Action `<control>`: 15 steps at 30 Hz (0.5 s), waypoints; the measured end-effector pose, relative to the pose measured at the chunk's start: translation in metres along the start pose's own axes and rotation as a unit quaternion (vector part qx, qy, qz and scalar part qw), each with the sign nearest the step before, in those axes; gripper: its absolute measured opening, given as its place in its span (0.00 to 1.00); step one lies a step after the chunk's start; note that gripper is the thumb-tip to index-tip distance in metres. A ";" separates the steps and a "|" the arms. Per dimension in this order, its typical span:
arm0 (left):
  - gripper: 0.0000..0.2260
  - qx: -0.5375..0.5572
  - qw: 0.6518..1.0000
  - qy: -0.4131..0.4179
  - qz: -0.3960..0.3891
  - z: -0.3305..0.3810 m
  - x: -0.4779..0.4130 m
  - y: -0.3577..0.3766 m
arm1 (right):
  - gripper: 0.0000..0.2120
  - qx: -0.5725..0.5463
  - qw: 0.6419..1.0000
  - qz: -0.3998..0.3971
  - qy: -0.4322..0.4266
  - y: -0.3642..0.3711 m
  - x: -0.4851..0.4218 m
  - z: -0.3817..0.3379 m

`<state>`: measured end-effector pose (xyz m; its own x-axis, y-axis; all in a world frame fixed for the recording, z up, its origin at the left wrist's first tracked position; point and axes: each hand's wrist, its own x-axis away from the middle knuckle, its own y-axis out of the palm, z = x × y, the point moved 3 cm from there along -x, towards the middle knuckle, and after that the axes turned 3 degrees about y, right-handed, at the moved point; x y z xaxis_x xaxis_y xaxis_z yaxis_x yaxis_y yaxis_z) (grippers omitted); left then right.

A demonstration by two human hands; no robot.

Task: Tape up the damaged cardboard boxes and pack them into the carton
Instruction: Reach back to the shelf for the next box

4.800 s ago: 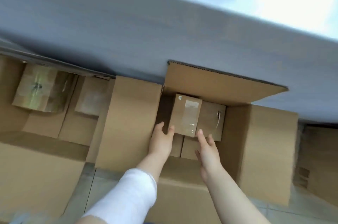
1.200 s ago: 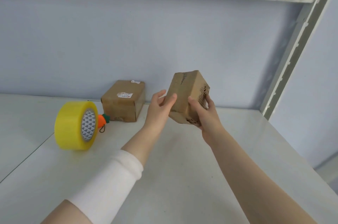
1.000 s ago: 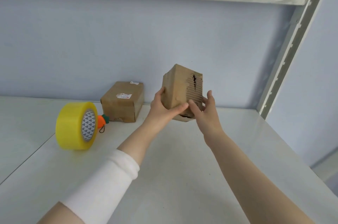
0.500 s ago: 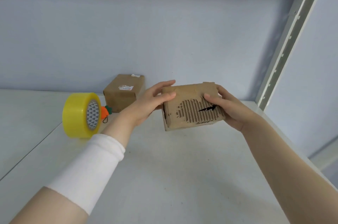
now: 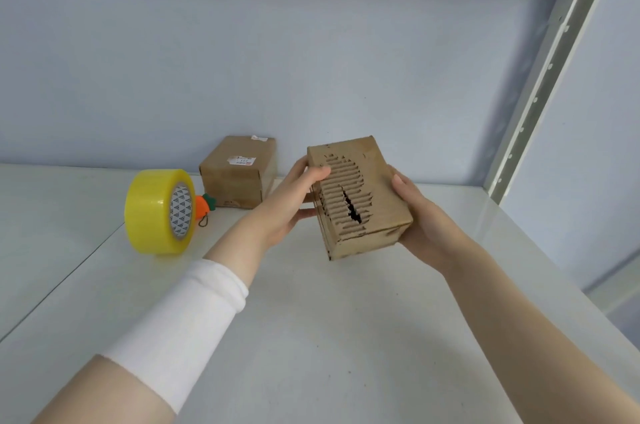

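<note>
Damaged cardboard box point(image 5: 360, 202) held up off the white shelf surface point(image 5: 311, 337), tilted, between both hands. Small brown rectangular block; the facing side has its outer paper stripped, showing ridged corrugation, with a jagged dark tear through the middle. Lower edge seam looks ragged.

Left hand point(image 5: 287, 205) grips the box's left side: thumb curled over the top-left of the stripped face, fingers wrapped behind and under. White sleeve point(image 5: 180, 326) on that forearm. Right hand point(image 5: 426, 226) cups the box's right side and lower corner, thumb lying along the right edge, fingers hidden behind.

Left of the held box, on the shelf: second cardboard box point(image 5: 239, 174), intact-looking, smooth brown, white label on top, sitting against the pale blue back wall point(image 5: 242, 60). Further left, yellow tape roll point(image 5: 159, 212) standing on edge, glossy, core printed with triangles. Small orange carrot-shaped item point(image 5: 204, 209) tucked between roll and second box.

Grey perforated metal upright point(image 5: 540, 77) right of the held box.
</note>
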<state>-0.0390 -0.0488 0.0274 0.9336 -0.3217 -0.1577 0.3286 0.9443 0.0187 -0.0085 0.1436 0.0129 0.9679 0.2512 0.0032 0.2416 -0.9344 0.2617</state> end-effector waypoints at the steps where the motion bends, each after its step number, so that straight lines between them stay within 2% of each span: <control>1: 0.14 0.012 1.000 -0.001 0.001 -0.001 0.000 0.003 | 0.25 -0.013 1.000 -0.024 -0.014 0.007 0.002 -0.001; 3: 0.16 0.045 0.999 -0.004 0.022 -0.001 0.000 0.010 | 0.21 -0.021 0.999 -0.012 -0.026 0.019 0.004 0.000; 8: 0.21 0.098 0.992 -0.029 0.067 -0.013 0.010 0.025 | 0.18 -0.072 0.987 0.138 0.038 0.032 0.006 0.018; 11: 0.21 0.118 0.985 -0.071 0.100 -0.033 0.021 0.023 | 0.16 -0.059 0.982 0.167 0.064 0.038 0.011 0.033; 15: 0.19 0.127 0.978 -0.085 0.141 -0.048 0.037 0.018 | 0.15 -0.065 0.975 0.187 0.098 0.045 0.018 0.055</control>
<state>-0.0057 -0.0403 -0.0253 0.9954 -0.0782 0.0552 0.0593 0.9567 0.2850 0.0239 0.0922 -0.0285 0.9520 -0.0466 0.3026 -0.1497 -0.9330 0.3272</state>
